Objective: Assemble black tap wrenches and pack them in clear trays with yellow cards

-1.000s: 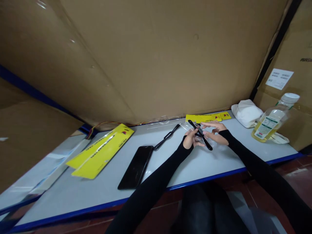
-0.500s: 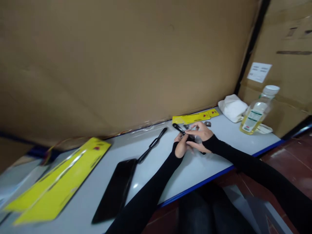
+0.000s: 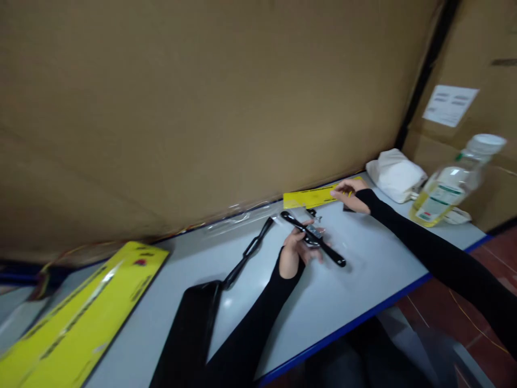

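My left hand (image 3: 294, 252) is closed around the middle of a spokeshave (image 3: 333, 254), a black tool with two handles and a silvery metal piece at its centre. It is held above the table, with one handle up to the left and the other down to the right. My right hand (image 3: 352, 195) is away from the tool, over the yellow card strip (image 3: 309, 197) at the back edge. Its fingers are bent, with a gap between them, and hold nothing I can see. A small dark metal piece (image 3: 348, 208) shows partly beneath it. Small black hardware (image 3: 312, 213) lies behind the spokeshave.
A black flat-bladed tool (image 3: 194, 318) with a long handle lies left of my forearm. Large yellow packaging cards (image 3: 100, 302) are farther left. A bottle of yellow liquid (image 3: 442, 196) and a white bundle (image 3: 395, 175) stand right. Cardboard (image 3: 226, 97) walls the back.
My right hand has left the spokeshave and moved right and back toward the yellow strip. My left hand keeps the tool, now more fully in view. The camera view has shifted slightly.
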A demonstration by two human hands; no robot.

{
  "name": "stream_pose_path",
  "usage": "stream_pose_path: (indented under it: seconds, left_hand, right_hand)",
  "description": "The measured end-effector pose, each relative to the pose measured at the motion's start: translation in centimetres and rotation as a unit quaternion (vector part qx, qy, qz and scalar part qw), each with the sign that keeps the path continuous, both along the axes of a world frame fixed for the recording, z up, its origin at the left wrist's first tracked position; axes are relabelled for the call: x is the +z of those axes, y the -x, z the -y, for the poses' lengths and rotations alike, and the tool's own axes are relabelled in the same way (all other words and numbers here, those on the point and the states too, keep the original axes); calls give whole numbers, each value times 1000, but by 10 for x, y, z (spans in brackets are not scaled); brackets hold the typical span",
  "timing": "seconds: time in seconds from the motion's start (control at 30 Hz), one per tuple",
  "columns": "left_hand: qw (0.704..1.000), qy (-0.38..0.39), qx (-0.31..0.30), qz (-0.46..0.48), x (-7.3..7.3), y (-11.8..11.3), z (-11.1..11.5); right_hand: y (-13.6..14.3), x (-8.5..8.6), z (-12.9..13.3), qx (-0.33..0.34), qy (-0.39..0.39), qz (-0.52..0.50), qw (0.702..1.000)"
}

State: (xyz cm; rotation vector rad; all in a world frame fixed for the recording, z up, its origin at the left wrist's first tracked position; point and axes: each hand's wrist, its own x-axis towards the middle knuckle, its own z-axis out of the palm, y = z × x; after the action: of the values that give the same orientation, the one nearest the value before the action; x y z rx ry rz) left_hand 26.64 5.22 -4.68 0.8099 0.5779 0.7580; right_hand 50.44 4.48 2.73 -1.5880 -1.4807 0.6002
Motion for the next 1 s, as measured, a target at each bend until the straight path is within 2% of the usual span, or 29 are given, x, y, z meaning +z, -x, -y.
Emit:
stream_pose_path:
  seconds: [0.1,0.23,0.37,0.5,0.6,0.7,0.8,0.83,0.9,1.0]
  left_hand:
    - [998,-5,59,23,5,-3,3]
    - [995,-5,98,34,14,-4,6]
    - [995,-10,97,30,15,-4,6]
    - [994,-15,101,36,12,-9,7]
    - [994,-11,104,35,8,-14,10]
    - [992,2,127,25,7,-17,10]
    - [988,-5,154,11,12,-15,9]
    - [990,-6,142,2,15,-13,9]
    - [995,-7,103,-15,21,-8,8]
    - [996,-20,79,-29,26,-3,11]
  right_hand:
    - [30,-21,16,102,-73,113,986]
    - [52,-32,28,116,-93,204,968]
    - [55,-30,28,116,-63,158,979]
    - [55,-27,27,77,12,23,997]
    - [61,-26,30,55,-14,-39,998]
    - [71,-22,39,106,-63,-5,992]
    - [76,-15,48,165,-71,23,983]
    - [73,-14,48,160,-78,31,983]
    - [62,-15,40,107,-91,55,989]
    - [26,-28,10,-43,-72,114,990]
